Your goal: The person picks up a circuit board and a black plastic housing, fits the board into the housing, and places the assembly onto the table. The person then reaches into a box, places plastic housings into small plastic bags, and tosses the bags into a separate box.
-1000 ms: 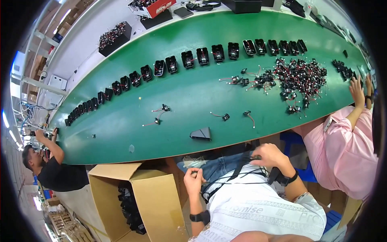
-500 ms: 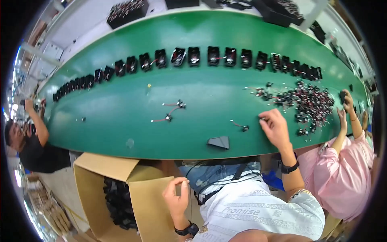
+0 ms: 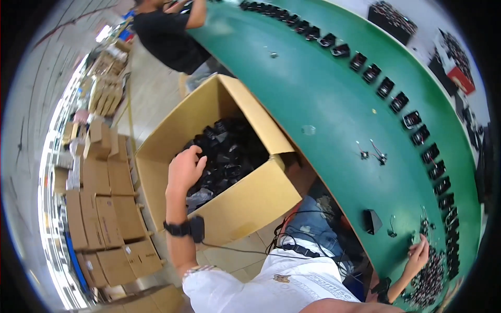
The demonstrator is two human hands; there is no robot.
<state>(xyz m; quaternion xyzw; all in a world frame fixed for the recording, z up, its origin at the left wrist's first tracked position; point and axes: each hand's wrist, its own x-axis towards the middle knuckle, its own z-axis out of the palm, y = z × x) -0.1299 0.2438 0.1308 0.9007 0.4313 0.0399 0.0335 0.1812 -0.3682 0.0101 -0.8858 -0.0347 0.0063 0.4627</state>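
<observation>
My left hand reaches into an open cardboard box, its fingers apart just over a heap of black plastic parts. Nothing shows in its grasp. My right hand is above the green table, beside a pile of small wired components. Its fingertips are pinched together; whatever is between them is too small to name. A single black plastic housing lies near the table's front edge, with a loose wired component next to it. Two more wired components lie farther along the table.
A long curved row of black housings runs along the green table. Black bins of parts stand beyond its far edge. A person in black works at the far end. Stacked cartons stand on the left. A cable hangs from my left wristband.
The view has swung left toward the cardboard box. My left hand has gone from beside the box to inside it, above the black parts. My right hand is still near the component pile.
</observation>
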